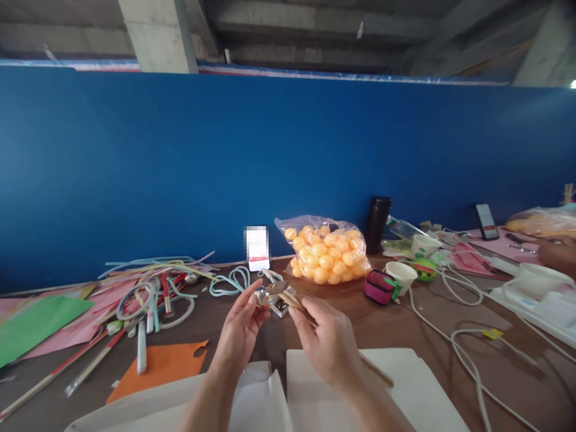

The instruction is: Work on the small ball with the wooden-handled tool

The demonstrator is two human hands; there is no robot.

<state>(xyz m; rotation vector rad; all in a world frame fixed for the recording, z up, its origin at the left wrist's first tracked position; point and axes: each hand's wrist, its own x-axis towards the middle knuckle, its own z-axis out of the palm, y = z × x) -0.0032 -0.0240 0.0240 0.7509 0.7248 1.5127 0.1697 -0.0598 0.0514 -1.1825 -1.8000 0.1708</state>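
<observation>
My left hand (240, 327) pinches a small shiny ball (262, 296), silvery with a golden edge, between thumb and fingers. Closed around a long, thin wooden-handled tool (294, 302), my right hand (326, 336) points its flat greyish end toward the ball. The tool's rear end sticks out below the right hand; its exact kind is too small to tell. Just behind and between both hands sits a small white box (279, 312) with small dark shiny pieces in it, partly hidden by the hands.
Behind stand a bag of orange balls (326, 255), a black bottle (378, 225) and a blue partition (288, 156). To the left lie tubes, sticks and coloured paper (40, 327). Cups (400, 279), a purple pouch (380, 288) and white cables (468, 360) are right. White board (373, 396) lies in front.
</observation>
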